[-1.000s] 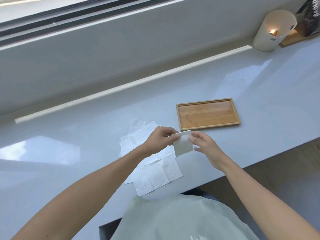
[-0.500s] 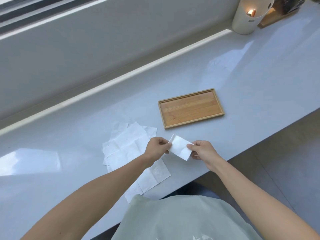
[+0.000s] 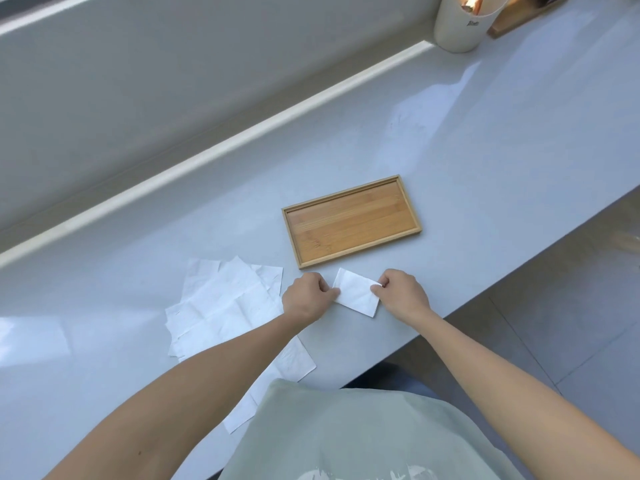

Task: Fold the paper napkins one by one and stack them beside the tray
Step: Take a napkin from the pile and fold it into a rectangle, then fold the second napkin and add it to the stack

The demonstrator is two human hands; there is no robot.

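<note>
Left grip: your left hand has its fingers curled in, pinching the left end of the folded napkin between thumb and fingertips.
Right grip: your right hand is curled the same way, thumb and fingers pinching the napkin's right end near its upper corner.
Held thing: the folded napkin is a small white rectangle stretched between your two grips, lying slightly slanted. You cannot tell whether it rests flat on the tabletop or sits just above it.
Just beyond the grips: the wooden tray lies on the tabletop past your hands, near the napkin but apart from it, with its long side turned at a slant.
Left of your left grip: the unfolded napkins lie in a loose, overlapping spread on the tabletop. Your left forearm crosses over them, and part of the spread reaches back toward your body.
Near your body: your pale green shirt fills the lower edge of the view and covers the closest corner of the spread.
Far right of your right grip: a white cylindrical cup stands at the back of the tabletop, well apart from your hands, with a wooden piece just beside it.
</note>
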